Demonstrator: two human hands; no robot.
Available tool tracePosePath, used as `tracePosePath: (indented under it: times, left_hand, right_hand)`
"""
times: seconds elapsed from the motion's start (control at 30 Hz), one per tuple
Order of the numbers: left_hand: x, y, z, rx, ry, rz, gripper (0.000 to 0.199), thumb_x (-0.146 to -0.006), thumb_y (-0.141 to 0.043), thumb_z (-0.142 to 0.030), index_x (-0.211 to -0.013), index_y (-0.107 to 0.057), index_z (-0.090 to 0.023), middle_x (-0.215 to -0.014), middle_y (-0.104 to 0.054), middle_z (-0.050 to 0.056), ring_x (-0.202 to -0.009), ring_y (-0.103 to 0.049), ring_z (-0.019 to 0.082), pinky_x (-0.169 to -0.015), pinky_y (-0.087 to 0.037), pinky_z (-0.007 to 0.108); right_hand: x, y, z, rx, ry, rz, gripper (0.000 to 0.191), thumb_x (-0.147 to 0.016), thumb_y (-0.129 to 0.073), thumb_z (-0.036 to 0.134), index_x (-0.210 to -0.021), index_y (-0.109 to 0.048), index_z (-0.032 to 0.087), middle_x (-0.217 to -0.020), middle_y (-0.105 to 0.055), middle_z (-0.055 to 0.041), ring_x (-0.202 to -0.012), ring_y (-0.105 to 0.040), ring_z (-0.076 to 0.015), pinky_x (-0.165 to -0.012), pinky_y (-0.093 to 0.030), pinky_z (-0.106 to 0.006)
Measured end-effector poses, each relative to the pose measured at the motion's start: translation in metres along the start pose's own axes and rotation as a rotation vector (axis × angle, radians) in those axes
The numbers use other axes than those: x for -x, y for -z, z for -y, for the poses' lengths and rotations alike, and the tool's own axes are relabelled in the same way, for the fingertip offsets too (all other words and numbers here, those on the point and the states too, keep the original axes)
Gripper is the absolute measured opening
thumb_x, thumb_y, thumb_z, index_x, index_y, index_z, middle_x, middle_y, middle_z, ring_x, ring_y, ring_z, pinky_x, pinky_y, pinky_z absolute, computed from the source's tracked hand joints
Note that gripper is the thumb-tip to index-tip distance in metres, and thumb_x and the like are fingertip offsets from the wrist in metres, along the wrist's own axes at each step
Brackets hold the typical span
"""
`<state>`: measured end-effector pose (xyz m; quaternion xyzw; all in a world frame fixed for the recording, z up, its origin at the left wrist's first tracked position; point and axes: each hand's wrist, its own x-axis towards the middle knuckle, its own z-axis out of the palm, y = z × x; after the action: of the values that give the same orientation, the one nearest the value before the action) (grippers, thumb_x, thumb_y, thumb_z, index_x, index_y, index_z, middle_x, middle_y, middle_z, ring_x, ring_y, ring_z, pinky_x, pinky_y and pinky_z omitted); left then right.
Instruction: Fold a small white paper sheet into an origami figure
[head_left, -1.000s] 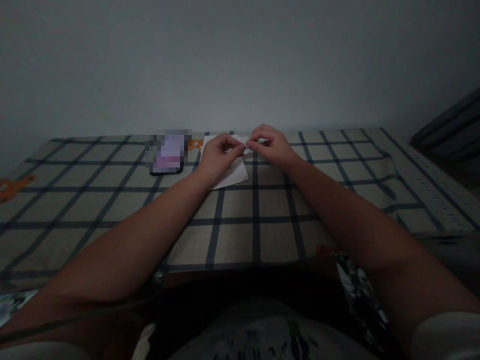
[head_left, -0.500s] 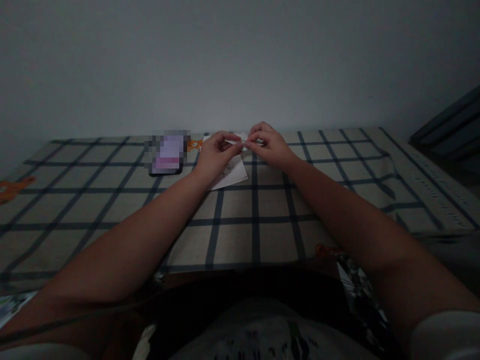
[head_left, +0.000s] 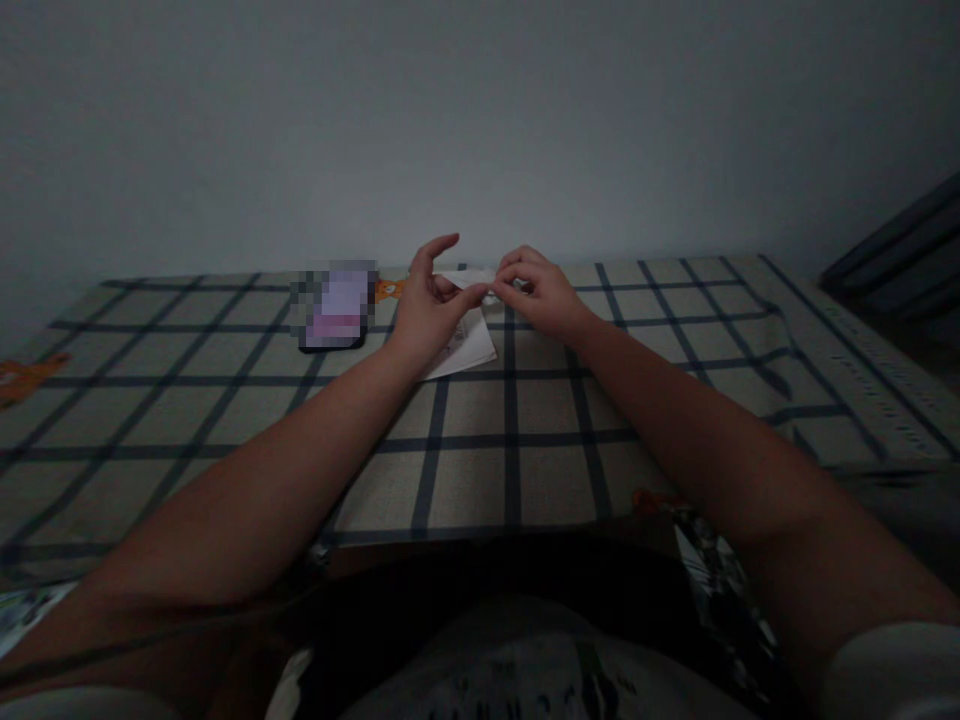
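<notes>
My right hand pinches a small piece of white paper between thumb and fingertips, above the far part of the table. Close on its left is my left hand, its index finger raised and spread away from the thumb. The left thumb tip reaches the paper at the right fingertips; the other left fingers are curled and partly hidden. Beneath the left hand lies a white printed sheet, partly covered by that hand. The held paper's exact shape is too small and dim to tell.
A phone with a lit, blurred-out screen lies left of my hands. The checked tablecloth covers the table, which stands against a pale wall. At the far right is a dark slatted object.
My left index finger has lifted off the paper and stretched upward, away from the thumb. My right hand keeps its pinch, nearly still. The sheet and phone have not moved.
</notes>
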<state>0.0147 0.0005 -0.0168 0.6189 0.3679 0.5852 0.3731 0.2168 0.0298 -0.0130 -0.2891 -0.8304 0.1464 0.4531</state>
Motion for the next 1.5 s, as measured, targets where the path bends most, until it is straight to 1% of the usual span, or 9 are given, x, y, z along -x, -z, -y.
tracePosePath:
  times: [0.3, 0.57, 0.77, 0.87, 1.0, 1.07, 1.17, 1.27, 1.5]
  left_hand:
    - [0.0007, -0.0001, -0.0013, -0.003, 0.005, 0.024, 0.096, -0.070, -0.091, -0.056, -0.149, -0.045, -0.028, -0.076, -0.068, 0.000, -0.092, -0.076, 0.029, -0.080, -0.057, 0.036]
    - [0.0011, -0.0035, -0.0041, 0.069, 0.059, 0.046, 0.102, -0.067, -0.094, -0.049, -0.152, -0.041, -0.031, -0.081, -0.073, 0.000, -0.081, -0.075, 0.024, -0.082, -0.058, 0.038]
    - [0.0022, -0.0039, -0.0037, 0.170, 0.105, 0.039, 0.092, -0.068, -0.094, -0.040, -0.147, -0.048, -0.031, -0.083, -0.073, -0.001, -0.078, -0.073, 0.019, -0.084, -0.057, 0.034]
    - [0.0011, -0.0047, -0.0033, 0.261, 0.170, 0.036, 0.079, -0.067, -0.094, -0.033, -0.137, -0.057, -0.028, -0.084, -0.072, -0.001, -0.081, -0.072, 0.017, -0.085, -0.056, 0.031]
    - [0.0000, -0.0065, -0.0047, 0.373, 0.322, 0.094, 0.036, -0.069, -0.092, -0.029, -0.096, -0.071, -0.019, -0.086, -0.071, -0.001, -0.080, -0.067, 0.011, -0.082, -0.055, 0.024]
    - [0.0003, -0.0070, -0.0057, 0.408, 0.371, 0.121, 0.029, -0.070, -0.092, -0.032, -0.084, -0.071, -0.017, -0.084, -0.069, 0.000, -0.077, -0.064, 0.008, -0.078, -0.054, 0.021]
    - [0.0009, -0.0075, -0.0067, 0.408, 0.376, 0.120, 0.032, -0.068, -0.094, -0.036, -0.083, -0.074, -0.016, -0.083, -0.070, 0.000, -0.073, -0.062, 0.007, -0.074, -0.053, 0.019]
    - [0.0006, -0.0078, -0.0069, 0.348, 0.327, 0.096, 0.034, -0.068, -0.094, -0.040, -0.082, -0.076, -0.015, -0.080, -0.071, 0.001, -0.069, -0.060, 0.007, -0.069, -0.051, 0.019]
    - [-0.0007, -0.0061, -0.0042, 0.261, 0.256, 0.130, 0.036, -0.068, -0.093, -0.046, -0.080, -0.077, -0.016, -0.079, -0.072, 0.003, -0.068, -0.060, 0.009, -0.066, -0.049, 0.022]
  right_hand:
    - [0.0001, -0.0007, 0.0035, -0.012, 0.007, -0.003, 0.018, -0.097, -0.064, 0.037, -0.089, -0.067, 0.020, -0.102, -0.061, -0.0074, -0.097, -0.057, -0.0213, -0.089, -0.052, -0.040]
    - [-0.0002, -0.0005, 0.0007, -0.013, -0.019, -0.017, 0.021, -0.097, -0.064, 0.040, -0.089, -0.068, 0.020, -0.102, -0.060, -0.0081, -0.097, -0.055, -0.0212, -0.081, -0.052, -0.036]
    - [0.0006, -0.0023, -0.0035, -0.030, -0.008, -0.023, 0.017, -0.096, -0.064, 0.036, -0.090, -0.066, 0.019, -0.101, -0.058, -0.0071, -0.094, -0.055, -0.0194, -0.075, -0.050, -0.031]
    - [0.0007, -0.0028, -0.0056, -0.019, 0.004, -0.016, 0.016, -0.096, -0.064, 0.034, -0.091, -0.066, 0.019, -0.102, -0.057, -0.0068, -0.093, -0.055, -0.0183, -0.076, -0.049, -0.031]
    - [0.0003, -0.0033, -0.0059, -0.020, 0.008, -0.024, 0.016, -0.095, -0.065, 0.034, -0.091, -0.067, 0.019, -0.103, -0.057, -0.0069, -0.091, -0.054, -0.0180, -0.074, -0.049, -0.030]
    - [0.0001, -0.0036, -0.0044, -0.022, 0.016, -0.030, 0.015, -0.094, -0.065, 0.033, -0.090, -0.067, 0.019, -0.101, -0.057, -0.0065, -0.090, -0.054, -0.0175, -0.074, -0.049, -0.030]
    - [-0.0001, -0.0041, -0.0014, -0.036, 0.012, -0.045, 0.015, -0.093, -0.067, 0.033, -0.089, -0.066, 0.019, -0.099, -0.058, -0.0059, -0.087, -0.055, -0.0166, -0.075, -0.049, -0.030]
    - [-0.0005, -0.0053, -0.0007, -0.111, -0.049, -0.080, 0.018, -0.093, -0.069, 0.037, -0.089, -0.064, 0.019, -0.096, -0.058, -0.0048, -0.086, -0.056, -0.0161, -0.075, -0.050, -0.029]
    - [-0.0023, -0.0071, -0.0024, -0.446, -0.404, -0.052, 0.024, -0.094, -0.071, 0.041, -0.105, -0.062, 0.022, -0.092, -0.063, -0.0008, -0.068, -0.058, -0.0111, -0.062, -0.050, -0.025]
